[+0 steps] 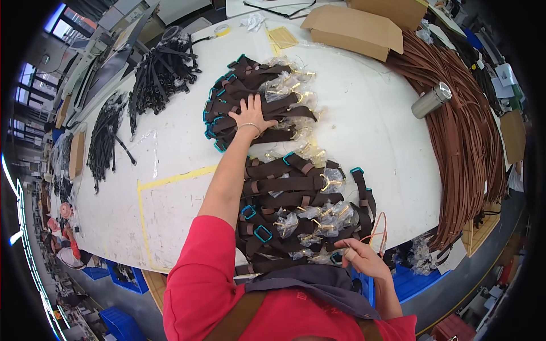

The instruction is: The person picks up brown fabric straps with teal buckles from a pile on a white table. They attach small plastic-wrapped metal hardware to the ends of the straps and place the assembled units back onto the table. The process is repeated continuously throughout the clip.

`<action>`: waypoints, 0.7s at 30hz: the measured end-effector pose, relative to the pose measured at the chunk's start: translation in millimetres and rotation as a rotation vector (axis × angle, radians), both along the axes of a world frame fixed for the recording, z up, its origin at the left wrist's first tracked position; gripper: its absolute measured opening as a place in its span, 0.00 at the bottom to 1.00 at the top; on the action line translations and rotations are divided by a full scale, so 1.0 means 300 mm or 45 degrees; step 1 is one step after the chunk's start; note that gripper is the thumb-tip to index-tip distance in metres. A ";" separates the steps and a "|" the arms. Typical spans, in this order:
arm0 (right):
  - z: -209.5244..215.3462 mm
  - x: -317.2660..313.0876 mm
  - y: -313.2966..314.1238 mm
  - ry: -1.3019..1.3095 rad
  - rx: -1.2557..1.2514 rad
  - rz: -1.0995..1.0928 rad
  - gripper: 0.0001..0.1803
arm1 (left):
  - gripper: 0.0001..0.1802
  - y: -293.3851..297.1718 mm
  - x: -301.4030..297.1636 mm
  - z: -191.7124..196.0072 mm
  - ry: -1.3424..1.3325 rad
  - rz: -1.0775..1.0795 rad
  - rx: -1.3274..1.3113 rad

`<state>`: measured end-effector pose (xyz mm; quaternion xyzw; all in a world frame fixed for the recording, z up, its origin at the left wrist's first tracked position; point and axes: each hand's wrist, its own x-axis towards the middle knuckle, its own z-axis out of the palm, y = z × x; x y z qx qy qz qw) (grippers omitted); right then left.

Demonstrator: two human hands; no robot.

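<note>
My left hand (pixel 253 117) lies flat with spread fingers on the far pile of dark brown webbing straps (pixel 230 98). Teal buckles line the left side of that pile, and gold-coloured clasps in clear plastic wrap lie along its right. Closer to me is a second pile of the same straps (pixel 284 185), with teal buckles and wrapped gold hooks. At its near right corner is my right hand (pixel 367 260), its fingers bent together; what they hold, if anything, is too small to make out. A thin orange loop (pixel 385 223) rises just beyond these fingers.
Black straps with buckles (pixel 162 77) lie at the far left of the white table (pixel 375 136). Long brown strips (pixel 460 136) are heaped along the right, with a metal flask (pixel 431 100) on them. A cardboard box (pixel 352 31) stands at the back. Blue crates (pixel 418 279) sit below the near edge.
</note>
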<state>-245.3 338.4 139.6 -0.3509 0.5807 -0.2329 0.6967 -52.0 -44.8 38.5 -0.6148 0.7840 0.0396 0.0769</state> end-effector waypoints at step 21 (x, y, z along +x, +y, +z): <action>-0.107 0.069 0.075 0.084 -0.006 0.056 0.15 | 0.11 1.042 0.403 0.123 0.896 -0.421 -0.055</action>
